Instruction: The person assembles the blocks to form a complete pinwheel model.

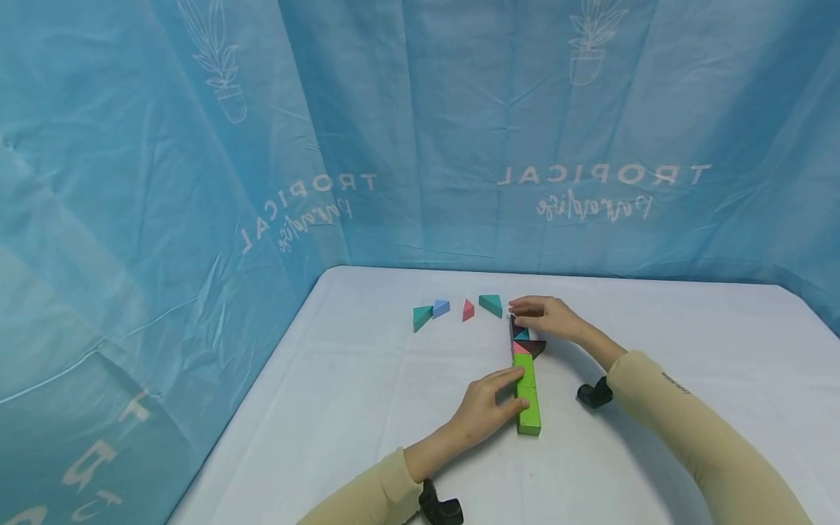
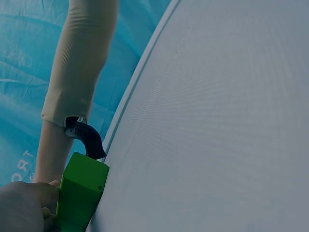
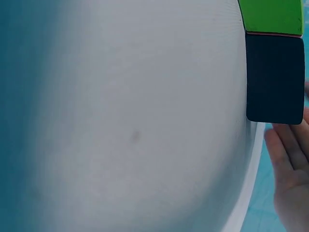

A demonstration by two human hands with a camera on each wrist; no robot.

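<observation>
Two bright green blocks lie end to end in a row. My left hand rests against their left side, fingertips and thumb touching them with the fingers fairly straight. Beyond the green come a small pink piece, a dark wedge-shaped block jutting right, a teal-blue piece and another dark piece. Over the far end of the row is my right hand, fingers extended; they partly hide that end. In the right wrist view a dark block face adjoins the green, with fingers below it.
Loose blocks lie left of the row's far end: two green ones, a blue one and a pink one. The white table meets blue curtains at the back and left.
</observation>
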